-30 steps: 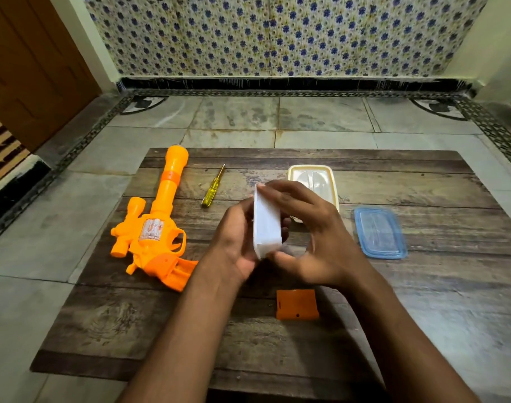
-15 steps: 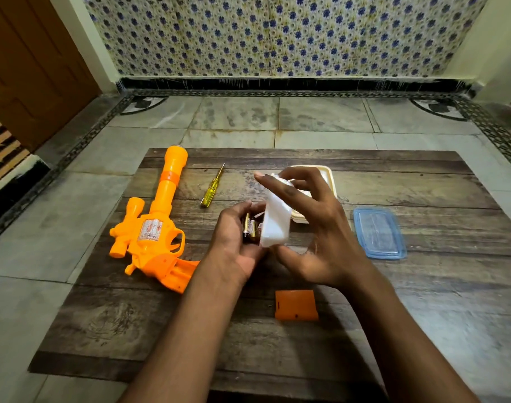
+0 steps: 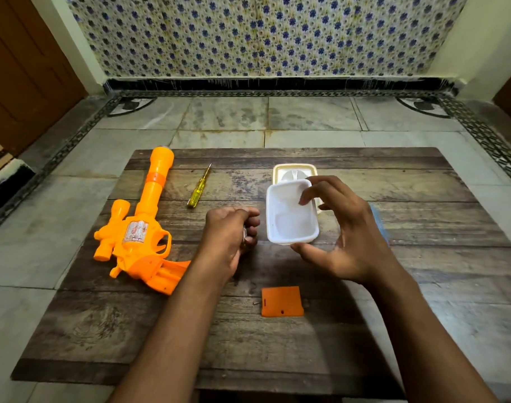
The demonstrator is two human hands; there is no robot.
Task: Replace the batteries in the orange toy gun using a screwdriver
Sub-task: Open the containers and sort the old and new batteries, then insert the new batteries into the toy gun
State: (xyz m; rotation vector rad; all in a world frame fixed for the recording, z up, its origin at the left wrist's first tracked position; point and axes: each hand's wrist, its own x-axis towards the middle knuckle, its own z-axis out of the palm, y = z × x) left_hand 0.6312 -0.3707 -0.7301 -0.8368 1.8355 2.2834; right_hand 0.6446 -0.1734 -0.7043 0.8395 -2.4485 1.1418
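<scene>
Nearest the viewer on the wooden board (image 3: 103, 330) lies an orange battery cover (image 3: 281, 301), flat, with a small screw (image 3: 255, 302) just beside its left edge. Both forearms reach in from the near edge.

Above the cover, the left hand (image 3: 228, 231) is curled into a loose fist around small metallic cylinders, apparently batteries (image 3: 244, 234); only a sliver of them shows between the fingers, so their number cannot be told. The right hand (image 3: 347, 237) holds a white plastic container (image 3: 290, 216), tilted with its open mouth toward the viewer, thumb under the near rim and fingers hooked over the far rim. The container's interior appears bare.

To the left lies the orange toy gun (image 3: 137, 228), on its side, barrel pointing away, grip toward the viewer with the battery compartment open. Well apart from both hands. A yellow-handled screwdriver (image 3: 198, 189) lies between the gun's barrel and the container, tip pointing away.

Behind the white container sits a cream tub (image 3: 280, 171), partly hidden. A blue lid (image 3: 379, 219) shows only as an edge behind the right hand.

Beyond the board: a tiled floor (image 3: 225, 114), then a blue-patterned wall (image 3: 248, 33).
</scene>
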